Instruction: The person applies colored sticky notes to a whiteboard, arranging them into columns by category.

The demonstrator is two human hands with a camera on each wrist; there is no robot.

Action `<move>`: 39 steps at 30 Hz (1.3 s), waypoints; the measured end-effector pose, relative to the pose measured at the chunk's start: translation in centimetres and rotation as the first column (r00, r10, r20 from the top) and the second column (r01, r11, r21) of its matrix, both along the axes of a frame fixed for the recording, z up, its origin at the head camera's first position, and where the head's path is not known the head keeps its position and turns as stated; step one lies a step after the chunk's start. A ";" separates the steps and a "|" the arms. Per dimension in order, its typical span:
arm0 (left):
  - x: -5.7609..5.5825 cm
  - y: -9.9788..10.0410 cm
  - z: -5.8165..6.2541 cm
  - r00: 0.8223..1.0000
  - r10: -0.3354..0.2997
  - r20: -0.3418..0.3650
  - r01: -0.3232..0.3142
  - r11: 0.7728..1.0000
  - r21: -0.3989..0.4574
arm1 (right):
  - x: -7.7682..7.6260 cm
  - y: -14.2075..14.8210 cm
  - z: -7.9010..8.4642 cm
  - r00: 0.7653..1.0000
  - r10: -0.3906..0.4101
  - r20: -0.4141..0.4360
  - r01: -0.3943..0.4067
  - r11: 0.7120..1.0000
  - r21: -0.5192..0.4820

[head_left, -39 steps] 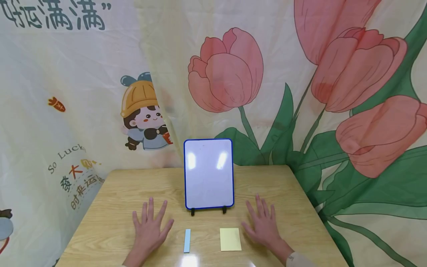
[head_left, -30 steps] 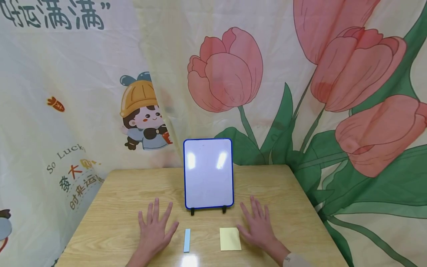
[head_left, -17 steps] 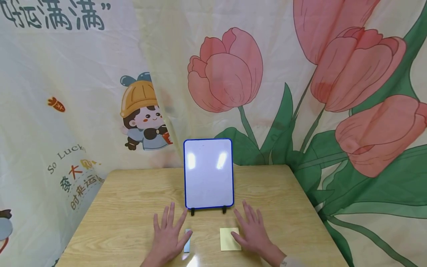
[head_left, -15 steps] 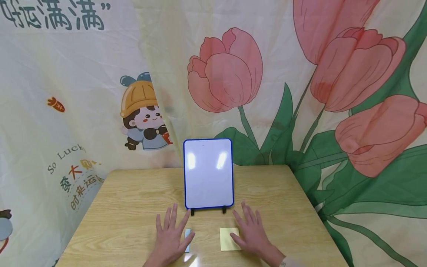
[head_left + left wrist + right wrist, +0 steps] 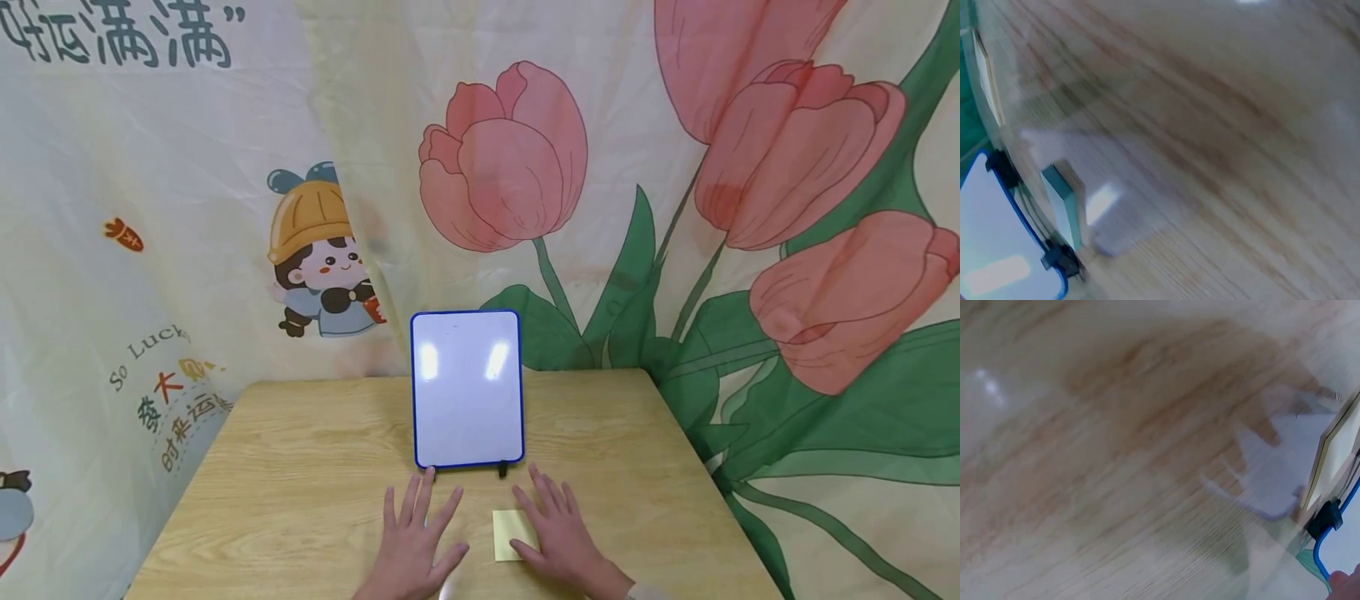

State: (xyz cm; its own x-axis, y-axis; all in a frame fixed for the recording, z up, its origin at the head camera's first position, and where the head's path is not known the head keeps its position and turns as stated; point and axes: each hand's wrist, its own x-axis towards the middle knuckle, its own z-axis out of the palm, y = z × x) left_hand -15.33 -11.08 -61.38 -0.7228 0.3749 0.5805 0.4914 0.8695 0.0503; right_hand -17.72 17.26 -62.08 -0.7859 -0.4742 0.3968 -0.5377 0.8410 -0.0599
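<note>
My left hand (image 5: pixel 415 542) is spread with straight fingers over the light blue strip-shaped pad, hiding nearly all of it from the head camera. The left wrist view shows that blue pad (image 5: pixel 1063 209) lying on the table near the whiteboard's black clip foot. To the right, my right hand (image 5: pixel 558 540) is also spread, its thumb and palm overlapping the square yellow sticky note pad (image 5: pixel 504 535). That yellow pad (image 5: pixel 1333 453) appears at the right edge of the right wrist view, with a fingertip (image 5: pixel 1345 584) below it. Neither hand grips anything.
A blue-framed whiteboard (image 5: pixel 467 392) stands upright on black feet (image 5: pixel 502 469) just beyond the hands. The wooden table (image 5: pixel 300 442) is glossy and reflects the board. Behind it hangs a printed cloth (image 5: pixel 390 125) with tulips and a cartoon figure.
Both hands have moved inward. My left hand has slid right until it covers the blue pad, and my right hand has shifted left over the yellow pad.
</note>
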 end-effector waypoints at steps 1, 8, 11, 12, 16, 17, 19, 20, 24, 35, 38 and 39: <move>0.1 0.2 0.0 1.000 -0.007 0.002 0.007 1.000 -0.010 | 0.1 0.0 0.0 1.000 0.006 0.008 -0.006 1.000 0.000; 0.5 1.6 0.2 0.998 -0.054 -0.011 0.053 0.997 -0.049 | 0.3 -0.2 -0.3 0.995 0.048 0.085 -0.048 0.999 -0.003; 0.8 2.0 -0.1 0.998 -0.056 -0.007 0.055 0.995 -0.088 | 0.6 -0.2 -0.5 0.992 0.077 0.104 -0.077 0.997 -0.004; 1.0 2.1 -0.3 0.998 -0.060 -0.011 0.059 0.993 -0.097 | 0.7 -0.2 -0.5 0.990 0.088 0.107 -0.088 0.996 -0.001; 1.3 2.7 -0.9 0.995 -0.082 -0.056 0.074 0.989 -0.125 | 1.1 -0.2 -0.7 0.987 0.123 0.105 -0.124 0.992 0.002; 1.3 2.8 -1.1 0.993 -0.090 -0.074 0.081 0.989 -0.124 | 1.1 -0.2 -0.7 0.986 0.126 0.106 -0.128 0.992 0.004; 1.3 3.1 -1.4 0.990 -0.103 -0.101 0.090 0.988 -0.125 | 1.2 -0.1 -0.7 0.983 0.128 0.129 -0.130 0.992 0.002; 1.2 3.3 -1.5 0.988 -0.108 -0.113 0.094 0.988 -0.124 | 1.3 -0.1 -0.6 0.981 0.126 0.146 -0.128 0.992 0.006; 1.3 3.6 -1.7 0.987 -0.120 -0.107 0.105 0.986 -0.130 | 1.4 0.0 -0.5 0.974 0.147 0.172 -0.152 0.988 0.018; 1.6 4.1 -1.2 0.992 -0.121 -0.042 0.112 0.978 -0.177 | 0.7 0.1 -0.4 0.965 0.190 0.182 -0.203 0.978 0.051; 1.6 4.3 -1.5 0.990 -0.134 -0.049 0.123 0.976 -0.179 | 0.5 0.0 -0.4 0.968 0.176 0.181 -0.191 0.979 0.071; 1.6 4.4 -1.6 0.989 -0.138 -0.053 0.127 0.975 -0.180 | 0.5 0.0 -0.4 0.968 0.172 0.183 -0.188 0.979 0.073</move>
